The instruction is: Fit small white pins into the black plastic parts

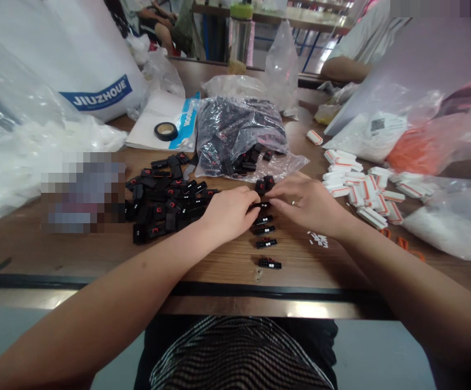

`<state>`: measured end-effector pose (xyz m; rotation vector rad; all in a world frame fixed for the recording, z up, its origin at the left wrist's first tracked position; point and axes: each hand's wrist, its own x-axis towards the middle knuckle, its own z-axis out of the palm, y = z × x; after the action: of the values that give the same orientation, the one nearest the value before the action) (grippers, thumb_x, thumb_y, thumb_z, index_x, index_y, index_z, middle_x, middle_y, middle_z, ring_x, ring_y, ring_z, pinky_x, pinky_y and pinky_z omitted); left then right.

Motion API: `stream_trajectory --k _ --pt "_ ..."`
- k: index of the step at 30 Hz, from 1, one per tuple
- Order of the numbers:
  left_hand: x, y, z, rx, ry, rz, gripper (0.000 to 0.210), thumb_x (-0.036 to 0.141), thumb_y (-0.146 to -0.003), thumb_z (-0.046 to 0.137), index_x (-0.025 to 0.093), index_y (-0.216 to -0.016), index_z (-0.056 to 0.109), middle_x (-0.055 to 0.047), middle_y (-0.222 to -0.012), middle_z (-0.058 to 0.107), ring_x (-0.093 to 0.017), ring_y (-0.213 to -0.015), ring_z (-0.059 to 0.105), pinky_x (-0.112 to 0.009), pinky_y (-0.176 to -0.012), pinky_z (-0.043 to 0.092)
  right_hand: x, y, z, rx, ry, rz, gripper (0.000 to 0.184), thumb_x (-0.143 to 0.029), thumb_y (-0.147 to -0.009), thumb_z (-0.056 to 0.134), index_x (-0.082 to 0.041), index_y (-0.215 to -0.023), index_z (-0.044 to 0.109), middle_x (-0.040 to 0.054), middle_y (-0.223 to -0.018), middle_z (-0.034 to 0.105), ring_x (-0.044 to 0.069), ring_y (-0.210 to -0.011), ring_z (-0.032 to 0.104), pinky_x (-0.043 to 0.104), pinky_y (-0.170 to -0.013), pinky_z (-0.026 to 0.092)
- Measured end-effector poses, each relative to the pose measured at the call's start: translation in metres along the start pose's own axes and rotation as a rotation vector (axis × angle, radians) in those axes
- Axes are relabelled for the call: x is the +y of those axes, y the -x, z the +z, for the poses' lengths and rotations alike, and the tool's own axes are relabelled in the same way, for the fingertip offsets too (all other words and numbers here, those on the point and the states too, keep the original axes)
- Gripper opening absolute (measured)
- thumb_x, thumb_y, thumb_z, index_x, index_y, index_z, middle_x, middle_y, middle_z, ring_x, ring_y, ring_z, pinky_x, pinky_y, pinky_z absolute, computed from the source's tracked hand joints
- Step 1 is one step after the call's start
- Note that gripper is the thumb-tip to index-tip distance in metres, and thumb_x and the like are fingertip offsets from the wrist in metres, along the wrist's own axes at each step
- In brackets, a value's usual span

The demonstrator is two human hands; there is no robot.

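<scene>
Small black plastic connector housings stand in a short column on the wood-grain table. At the column's far end, my left hand (233, 214) has its fingertips closed on one black connector housing (264, 205). Thumb and fingers of my right hand (311, 205) meet at that housing's right end; anything tiny between them is too small to make out. Nearer me come several more housings, among them the nearest housing (270, 264), each showing white dots. Just beyond the fingertips sit a couple of black housings (261, 187) with red marks. Small white pieces (319, 239) lie below my right wrist.
Left lies a heap of black housings (170, 206); behind is a clear bag (239, 132) full of them. Black tape (165, 130) rests on a booklet (138, 122). White-and-orange parts (365, 189) and plastic bags (458, 216) are at right. A bottle (240, 40) stands behind.
</scene>
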<state>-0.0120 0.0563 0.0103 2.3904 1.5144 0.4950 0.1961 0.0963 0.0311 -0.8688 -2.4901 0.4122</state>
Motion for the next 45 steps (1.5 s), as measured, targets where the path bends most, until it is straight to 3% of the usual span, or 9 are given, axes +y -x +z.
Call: stream_trajectory --k 7,12,18,22,34,45 --pt "-0.001 -0.001 0.001 -0.001 -0.007 0.003 0.019 0.029 -0.092 0.057 0.021 -0.104 0.071 -0.004 -0.097 0.069 -0.022 -0.085 0.066 -0.034 -0.073 0.050 0.002 0.007 0.005 -0.069 0.126 0.018 0.015 -0.033 -0.088 0.066 -0.025 -0.096 0.076 0.0051 -0.099 0.072 0.024 -0.098 0.060 0.043 -0.087 0.044" --pt "-0.001 -0.001 0.001 -0.008 -0.010 0.003 0.019 0.029 -0.092 0.057 0.021 -0.103 0.070 -0.004 -0.096 0.069 -0.022 -0.085 0.066 -0.034 -0.074 0.050 0.000 0.002 0.011 -0.077 0.134 0.028 0.013 -0.027 -0.089 0.063 -0.021 -0.090 0.075 0.0065 -0.093 0.071 0.024 -0.094 0.059 0.043 -0.086 0.043" --pt "0.000 -0.001 -0.001 -0.022 -0.010 -0.006 0.020 0.030 -0.093 0.056 0.021 -0.104 0.070 -0.005 -0.098 0.069 -0.022 -0.085 0.066 -0.034 -0.074 0.051 0.005 0.000 0.018 0.016 -0.287 0.206 0.015 -0.032 -0.087 0.065 -0.021 -0.081 0.074 0.0045 -0.090 0.073 0.020 -0.089 0.064 0.040 -0.087 0.049" --pt "0.000 -0.001 -0.001 -0.016 -0.007 -0.005 0.020 0.030 -0.092 0.057 0.021 -0.104 0.070 -0.005 -0.098 0.069 -0.022 -0.085 0.066 -0.034 -0.074 0.051 0.009 0.002 0.025 0.052 -0.414 0.271 0.015 -0.036 -0.084 0.070 -0.023 -0.082 0.077 0.0045 -0.090 0.074 0.020 -0.087 0.065 0.040 -0.086 0.051" --pt "0.000 -0.001 -0.001 -0.007 0.001 0.003 0.020 0.029 -0.093 0.057 0.020 -0.105 0.070 -0.005 -0.099 0.069 -0.022 -0.085 0.066 -0.034 -0.074 0.051 0.013 0.008 0.031 0.144 -0.383 0.270 0.012 -0.034 -0.084 0.071 -0.023 -0.081 0.075 0.0037 -0.088 0.072 0.019 -0.088 0.064 0.039 -0.089 0.050" --pt "-0.001 -0.001 -0.001 -0.015 -0.001 0.010 0.022 0.029 -0.093 0.056 0.020 -0.108 0.070 -0.005 -0.101 0.069 -0.021 -0.085 0.066 -0.034 -0.075 0.051 0.010 0.007 0.027 0.106 -0.245 0.147 0.011 -0.029 -0.086 0.066 -0.023 -0.082 0.075 0.0036 -0.087 0.071 0.020 -0.087 0.063 0.041 -0.086 0.048"
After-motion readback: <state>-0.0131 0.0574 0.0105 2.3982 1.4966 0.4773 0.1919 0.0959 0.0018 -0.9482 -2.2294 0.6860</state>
